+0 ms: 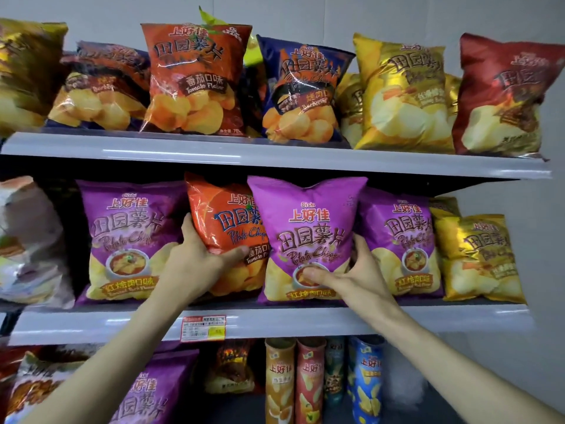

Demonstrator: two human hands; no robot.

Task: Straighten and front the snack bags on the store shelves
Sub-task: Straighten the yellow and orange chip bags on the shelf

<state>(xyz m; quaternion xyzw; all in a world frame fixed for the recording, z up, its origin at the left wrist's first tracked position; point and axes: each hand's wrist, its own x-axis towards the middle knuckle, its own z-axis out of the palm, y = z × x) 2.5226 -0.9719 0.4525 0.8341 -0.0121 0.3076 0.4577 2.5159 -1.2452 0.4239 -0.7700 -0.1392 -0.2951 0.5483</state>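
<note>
On the middle shelf [397, 319] my left hand [198, 258] grips the left edge of an orange tomato chip bag [226, 218], thumb across its front. The bag tilts slightly and its right side sits behind a purple chip bag [305, 228]. My right hand [351, 270] holds that purple bag at its lower right, thumb on the front and fingers behind the edge. It stands upright, forward of its neighbours. More purple bags stand at the left [128, 240] and the right [403, 243], with a gold bag [480, 258] at the far right.
The top shelf [214, 148] carries a row of orange, blue, gold and red chip bags, several leaning. Below, tall chip cans [308, 381] and more bags fill the bottom level. A price tag [203, 328] sticks on the middle shelf's front edge. Pale bags [27, 240] lie at the far left.
</note>
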